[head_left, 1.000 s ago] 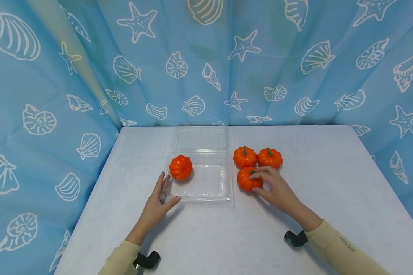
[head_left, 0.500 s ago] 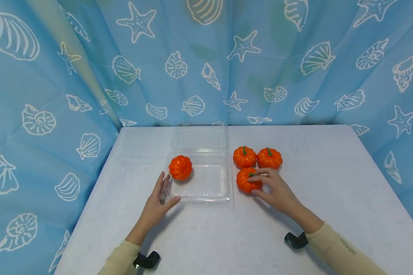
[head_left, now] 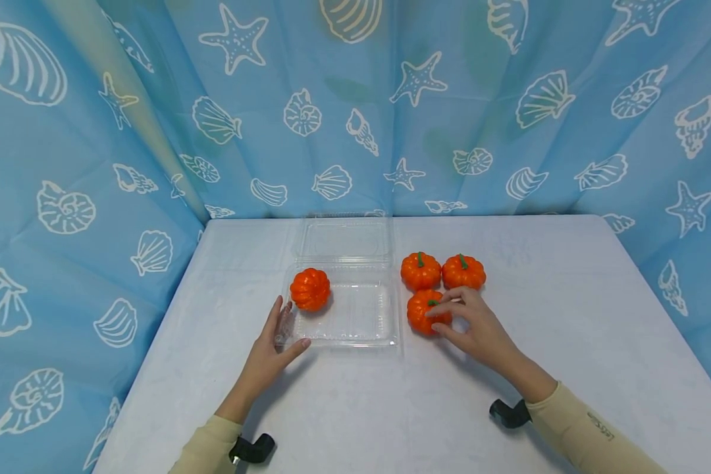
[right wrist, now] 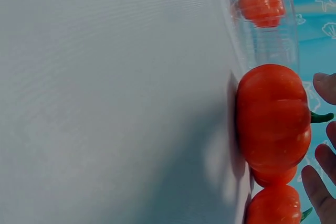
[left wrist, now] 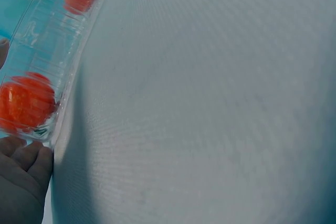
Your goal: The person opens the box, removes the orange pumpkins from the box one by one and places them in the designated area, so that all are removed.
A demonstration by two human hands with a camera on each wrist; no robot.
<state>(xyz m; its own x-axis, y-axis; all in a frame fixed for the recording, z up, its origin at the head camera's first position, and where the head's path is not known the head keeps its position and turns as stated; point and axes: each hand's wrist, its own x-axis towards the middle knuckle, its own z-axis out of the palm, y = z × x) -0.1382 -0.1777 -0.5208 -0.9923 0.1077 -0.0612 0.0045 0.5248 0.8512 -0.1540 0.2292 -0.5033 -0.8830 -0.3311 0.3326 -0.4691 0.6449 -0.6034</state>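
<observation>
An orange toy pumpkin [head_left: 422,313] with a green stem sits on the table under my right hand [head_left: 476,327]. In the right wrist view, the fingers [right wrist: 317,190] hang loosely over the stem, with a gap between them and the pumpkin. Two more pumpkins, one on the left [head_left: 421,271] and one on the right [head_left: 464,272], stand just behind it. A clear plastic clamshell box [head_left: 355,342] lies with its lid back and one pumpkin [head_left: 311,289] tilted at its left end. My left hand [head_left: 266,362] rests at the box's left wall, fingers and thumb spread.
The hinged lid [head_left: 345,238] lies flat toward the table's far edge. A white cloth covers the table [head_left: 355,415]. Blue curtains [head_left: 355,151] with shell prints hang behind and at both sides. A black wrist mount [head_left: 509,413] sits by each sleeve.
The pumpkin under my right hand has shifted slightly toward me, a little away from the two behind it. My right hand has barely moved; the left hand and the box stay still.
</observation>
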